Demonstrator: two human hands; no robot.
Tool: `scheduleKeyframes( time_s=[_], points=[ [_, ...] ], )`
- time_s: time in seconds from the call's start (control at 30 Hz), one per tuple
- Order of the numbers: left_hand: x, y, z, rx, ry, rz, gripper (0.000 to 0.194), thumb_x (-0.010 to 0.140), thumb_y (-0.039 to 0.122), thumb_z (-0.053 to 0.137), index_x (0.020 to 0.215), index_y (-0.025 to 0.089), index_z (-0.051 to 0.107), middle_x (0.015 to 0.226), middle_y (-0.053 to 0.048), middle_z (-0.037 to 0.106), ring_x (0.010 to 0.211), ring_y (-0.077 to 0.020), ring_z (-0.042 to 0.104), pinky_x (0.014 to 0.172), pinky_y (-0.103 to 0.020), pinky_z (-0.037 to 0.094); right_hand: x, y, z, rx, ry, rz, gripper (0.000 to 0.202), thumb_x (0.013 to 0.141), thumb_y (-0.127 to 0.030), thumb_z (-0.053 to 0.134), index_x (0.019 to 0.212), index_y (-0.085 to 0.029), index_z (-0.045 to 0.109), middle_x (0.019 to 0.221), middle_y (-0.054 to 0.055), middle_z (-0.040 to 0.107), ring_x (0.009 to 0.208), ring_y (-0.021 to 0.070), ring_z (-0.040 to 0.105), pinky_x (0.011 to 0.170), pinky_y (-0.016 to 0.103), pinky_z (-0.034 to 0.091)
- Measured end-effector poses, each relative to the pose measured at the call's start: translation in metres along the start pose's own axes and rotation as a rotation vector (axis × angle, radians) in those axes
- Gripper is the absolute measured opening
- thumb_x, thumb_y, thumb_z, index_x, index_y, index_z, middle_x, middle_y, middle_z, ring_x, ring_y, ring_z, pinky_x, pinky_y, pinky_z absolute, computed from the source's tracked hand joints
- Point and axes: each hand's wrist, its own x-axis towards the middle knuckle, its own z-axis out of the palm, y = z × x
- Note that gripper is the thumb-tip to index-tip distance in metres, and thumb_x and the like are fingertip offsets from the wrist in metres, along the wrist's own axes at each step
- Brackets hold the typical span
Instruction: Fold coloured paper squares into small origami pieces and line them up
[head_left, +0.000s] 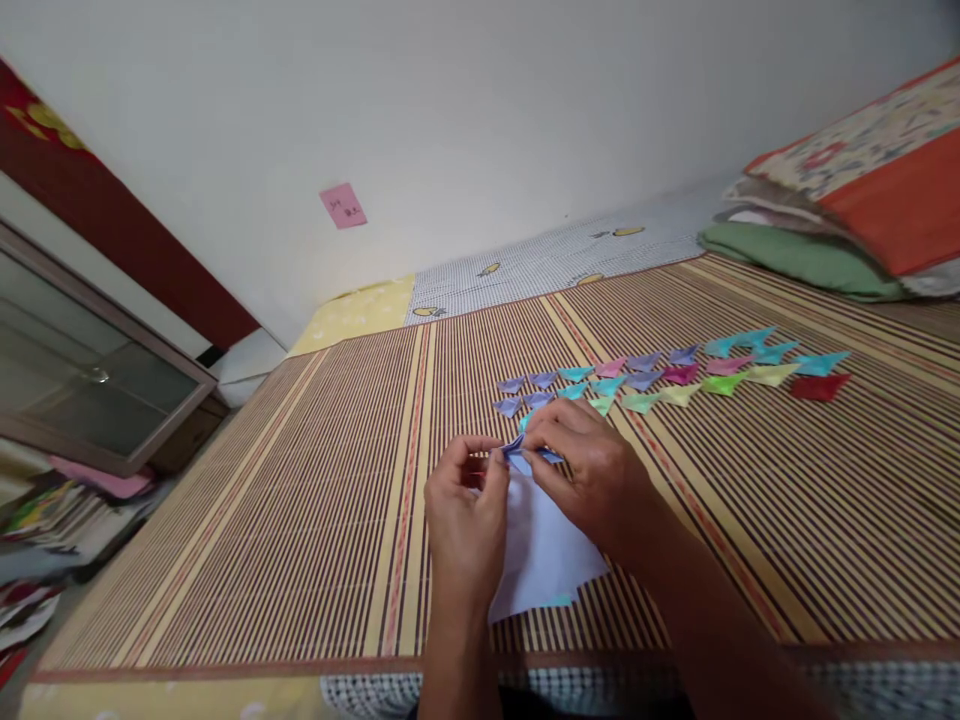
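Between my two hands is a small piece of folded blue-purple paper (514, 446), gripped by the fingertips of both. My left hand (466, 500) pinches its left end between thumb and fingers. On the other end, my right hand (592, 465) closes thumb and fingers, covering part of the paper. Below them lie pale lavender paper sheets (551, 540), with a turquoise edge showing underneath. Just beyond my hands, several folded paper shapes in rows, among them a red one (820, 387) and a bright green one (724, 384), rest on the striped mat.
A striped bamboo mat (315, 520) covers the bed. Folded bedding and a green pillow (802, 260) are stacked at the back right. A pink note (343, 205) is on the white wall. A glass-fronted cabinet (90, 350) and piled books (67, 525) stand at left.
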Motion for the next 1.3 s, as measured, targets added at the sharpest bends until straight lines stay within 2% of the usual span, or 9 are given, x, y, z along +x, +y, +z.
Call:
scheduleKeyframes(
  time_s=[0.3, 0.57, 0.7, 0.83, 1.03, 1.13, 1.2, 1.23, 1.3],
  points=[
    [-0.001, -0.004, 0.005, 0.028, 0.064, 0.069, 0.009, 0.092, 0.024, 0.064, 0.085, 0.020, 0.070, 0.073, -0.001, 0.066, 0.066, -0.0165, 0.061, 0.068, -0.029, 0.050, -0.001, -0.001, 0.001, 0.008, -0.006, -0.009, 0.020, 0.092, -0.007, 0.057, 0.078, -0.021, 0.060, 0.084, 0.005, 0.063, 0.086, 0.0239, 0.058, 0.078, 0.039, 0.048],
    [0.004, -0.002, -0.001, 0.041, 0.058, 0.025, 0.026, 0.089, 0.045, 0.071, 0.096, 0.020, 0.070, 0.083, -0.004, 0.074, 0.078, -0.0208, 0.069, 0.068, -0.029, 0.052, 0.001, -0.003, -0.007, 0.063, -0.028, 0.115, 0.017, 0.089, -0.006, 0.066, 0.078, -0.019, 0.065, 0.084, 0.003, 0.061, 0.087, 0.0219, 0.058, 0.078, 0.034, 0.046],
    [0.008, 0.001, -0.002, 0.014, 0.004, -0.039, 0.034, 0.084, 0.051, 0.075, 0.095, 0.019, 0.071, 0.083, -0.005, 0.076, 0.073, -0.0210, 0.071, 0.064, -0.028, 0.053, -0.003, 0.012, -0.024, 0.096, -0.010, 0.217, 0.018, 0.088, -0.005, 0.065, 0.078, -0.020, 0.064, 0.082, 0.001, 0.061, 0.086, 0.0192, 0.059, 0.077, 0.031, 0.046],
    [0.011, 0.000, -0.004, 0.005, -0.013, -0.075, 0.039, 0.080, 0.055, 0.077, 0.095, 0.019, 0.072, 0.085, -0.006, 0.078, 0.070, -0.0215, 0.070, 0.057, -0.027, 0.053, -0.022, 0.053, -0.064, 0.002, -0.046, 0.311, 0.016, 0.088, -0.009, 0.061, 0.076, -0.019, 0.063, 0.081, 0.000, 0.063, 0.081, 0.0170, 0.061, 0.074, 0.029, 0.046],
    [0.014, -0.005, -0.006, 0.019, -0.022, -0.061, 0.038, 0.082, 0.056, 0.075, 0.093, 0.020, 0.072, 0.088, -0.005, 0.077, 0.071, -0.0202, 0.068, 0.061, -0.027, 0.052, -0.057, 0.149, -0.145, -0.231, -0.111, 0.441, 0.016, 0.086, -0.021, 0.061, 0.071, -0.019, 0.062, 0.069, 0.000, 0.062, 0.065, 0.0156, 0.056, 0.061, 0.027, 0.041],
    [0.014, -0.005, -0.003, 0.046, -0.038, -0.082, 0.040, 0.082, 0.058, 0.075, 0.095, 0.020, 0.073, 0.082, -0.004, 0.076, 0.069, -0.0193, 0.066, 0.061, -0.026, 0.052, -0.067, 0.190, -0.173, -0.364, -0.218, 0.508, 0.022, 0.090, -0.023, 0.064, 0.069, -0.017, 0.063, 0.069, 0.001, 0.063, 0.065, 0.0147, 0.056, 0.061, 0.027, 0.044],
    [0.014, -0.005, -0.002, 0.056, -0.054, -0.086, 0.041, 0.081, 0.059, 0.075, 0.095, 0.020, 0.073, 0.082, -0.004, 0.076, 0.071, -0.0198, 0.066, 0.063, -0.027, 0.052, -0.069, 0.210, -0.183, -0.429, -0.318, 0.541, 0.018, 0.097, -0.029, 0.066, 0.088, -0.015, 0.069, 0.086, 0.004, 0.070, 0.074, 0.0155, 0.064, 0.069, 0.030, 0.053],
    [0.014, -0.006, -0.001, 0.062, -0.063, -0.085, 0.041, 0.081, 0.059, 0.075, 0.094, 0.020, 0.072, 0.083, -0.004, 0.076, 0.072, -0.0202, 0.066, 0.064, -0.027, 0.052, -0.069, 0.218, -0.185, -0.459, -0.369, 0.555, 0.019, 0.100, -0.034, 0.065, 0.106, -0.016, 0.069, 0.103, 0.005, 0.071, 0.084, 0.0169, 0.068, 0.076, 0.034, 0.058],
    [0.015, -0.008, -0.001, 0.078, -0.078, -0.085, 0.041, 0.081, 0.059, 0.074, 0.095, 0.020, 0.072, 0.082, -0.004, 0.076, 0.073, -0.0207, 0.066, 0.065, -0.028, 0.052, -0.068, 0.230, -0.189, -0.510, -0.452, 0.567, 0.029, 0.101, -0.035, 0.065, 0.124, -0.018, 0.065, 0.123, 0.009, 0.068, 0.100, 0.0216, 0.070, 0.086, 0.041, 0.060]
  ],
)
